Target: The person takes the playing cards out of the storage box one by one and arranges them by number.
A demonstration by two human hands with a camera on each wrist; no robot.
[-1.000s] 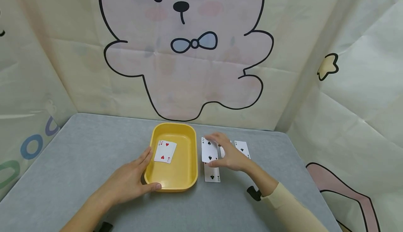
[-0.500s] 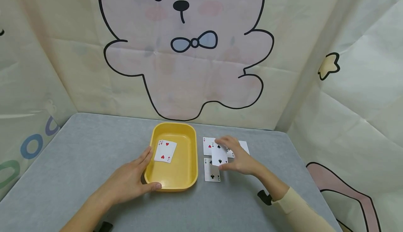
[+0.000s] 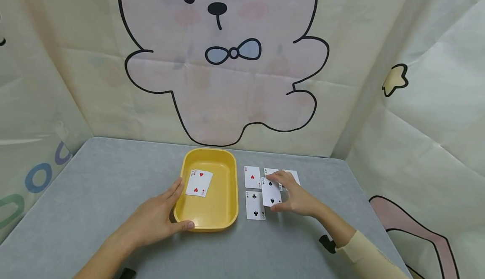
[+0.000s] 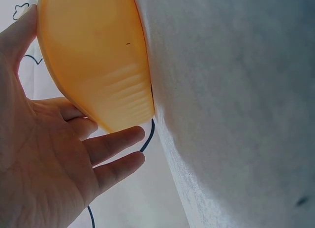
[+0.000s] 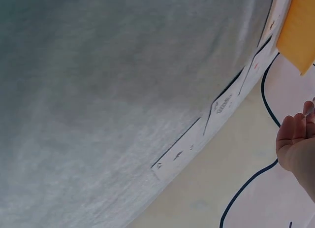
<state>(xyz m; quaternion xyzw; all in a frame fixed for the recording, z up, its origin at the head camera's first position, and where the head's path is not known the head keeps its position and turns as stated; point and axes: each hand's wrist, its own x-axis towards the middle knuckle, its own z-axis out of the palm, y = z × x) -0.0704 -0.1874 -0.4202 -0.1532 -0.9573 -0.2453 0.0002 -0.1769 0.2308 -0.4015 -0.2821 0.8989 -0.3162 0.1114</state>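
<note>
My right hand (image 3: 301, 199) pinches a two of spades playing card (image 3: 270, 195) by its far and near edges, beside the two of clubs (image 3: 254, 209). In the right wrist view, that hand (image 5: 300, 146) shows only partly at the right edge. On the left, my left hand (image 3: 157, 218) rests against the side of a yellow tray (image 3: 223, 190), thumb on its near left corner. The left wrist view shows the thumb and fingers (image 4: 115, 142) spread along the tray's outer wall. A two of hearts (image 3: 196, 184) lies in the tray with another card under it.
An ace of hearts (image 3: 252, 177) lies behind the two of clubs. To its right are a card marked A (image 3: 270, 171), partly hidden by the right hand, and another card (image 3: 294, 176). A grey cloth (image 3: 125, 178) covers the table, and a printed curtain (image 3: 235, 98) stands behind.
The right hand has carried the two of spades right and nearer, from over the ace of hearts to beside the two of clubs. The left hand and tray stay put.
</note>
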